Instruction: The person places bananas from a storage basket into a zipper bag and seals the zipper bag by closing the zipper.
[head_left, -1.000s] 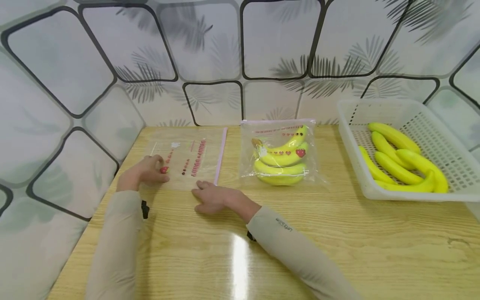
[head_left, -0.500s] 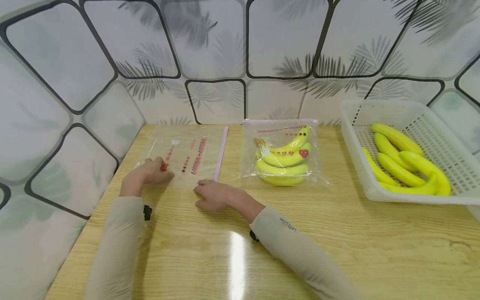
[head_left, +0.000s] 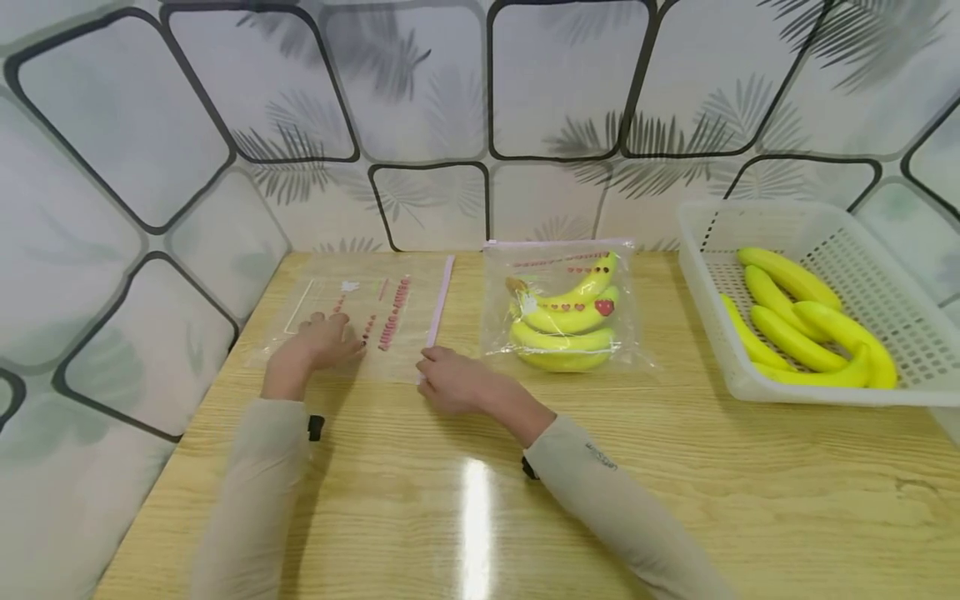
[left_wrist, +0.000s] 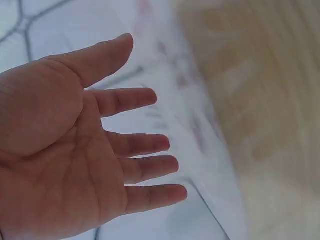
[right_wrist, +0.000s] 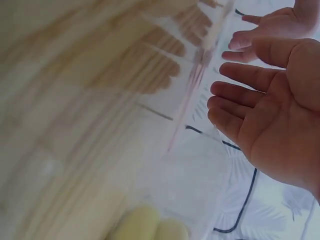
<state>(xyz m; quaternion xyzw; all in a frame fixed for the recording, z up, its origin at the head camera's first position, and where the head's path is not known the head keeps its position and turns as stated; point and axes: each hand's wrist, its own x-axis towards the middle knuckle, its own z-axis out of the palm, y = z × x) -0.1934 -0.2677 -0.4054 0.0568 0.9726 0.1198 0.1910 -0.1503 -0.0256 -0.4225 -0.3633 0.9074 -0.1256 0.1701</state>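
A clear bag point(head_left: 375, 302) lies flat by the bench's point(head_left: 405, 508) far left corner. The left hand point(head_left: 318, 343) is over it, fingers straight and apart; the right hand point(head_left: 456, 380) is at its near right corner, fingers straight, close together. Rightward along the far edge: a filled bag point(head_left: 558, 245), then a basket point(head_left: 703, 308) of bananas point(head_left: 795, 335).

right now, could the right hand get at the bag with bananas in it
Yes, most likely: the filled bag lies just beyond and right of the right hand, whose fingers look extended, and the head view shows only tabletop between them.
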